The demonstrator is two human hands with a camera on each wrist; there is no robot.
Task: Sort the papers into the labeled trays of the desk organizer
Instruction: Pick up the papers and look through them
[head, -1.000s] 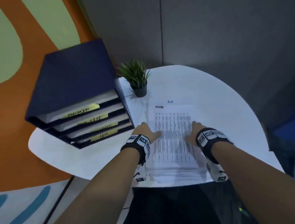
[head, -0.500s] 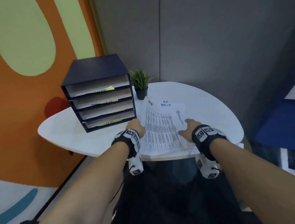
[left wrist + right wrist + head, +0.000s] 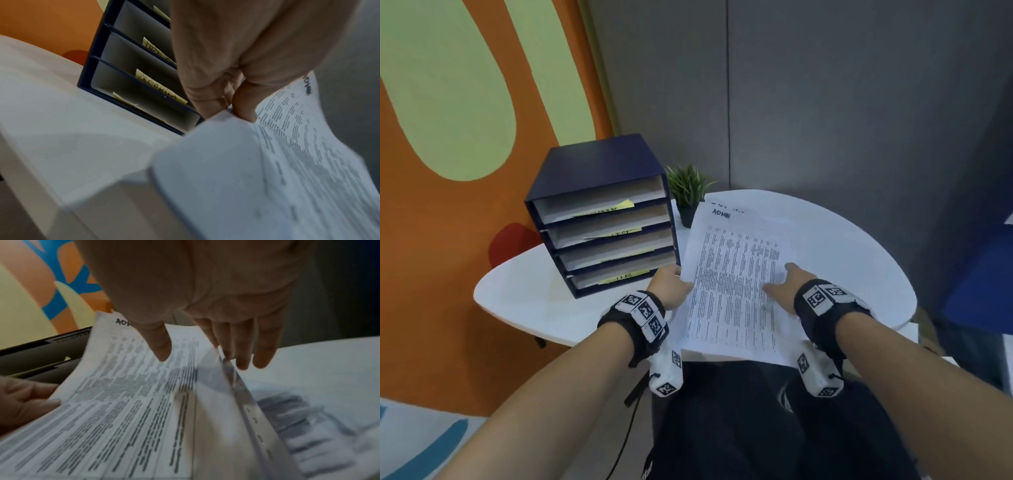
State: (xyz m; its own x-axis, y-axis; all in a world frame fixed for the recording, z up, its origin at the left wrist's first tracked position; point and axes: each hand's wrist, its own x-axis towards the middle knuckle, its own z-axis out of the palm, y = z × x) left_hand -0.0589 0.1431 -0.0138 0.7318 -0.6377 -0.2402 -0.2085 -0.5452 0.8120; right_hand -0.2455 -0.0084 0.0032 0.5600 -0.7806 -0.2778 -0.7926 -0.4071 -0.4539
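Note:
A printed sheet with "ADMIN" handwritten at its top is raised off the paper stack on the white table. My left hand pinches the sheet's left edge between thumb and fingers. My right hand is at the sheet's right edge, with the thumb over the print and straight fingers past the edge. The dark blue desk organizer stands just left of the sheet. Its several open trays carry yellow labels.
A small potted plant stands behind the sheet, next to the organizer. Grey wall panels close off the back of the table. A red seat shows beyond the table's left edge, and a blue object is at the right.
Both hands lay flat on the stack a second ago. Now the left hand has pinched the ADMIN sheet and lifted it, tilted toward the organizer. The head view has risen.

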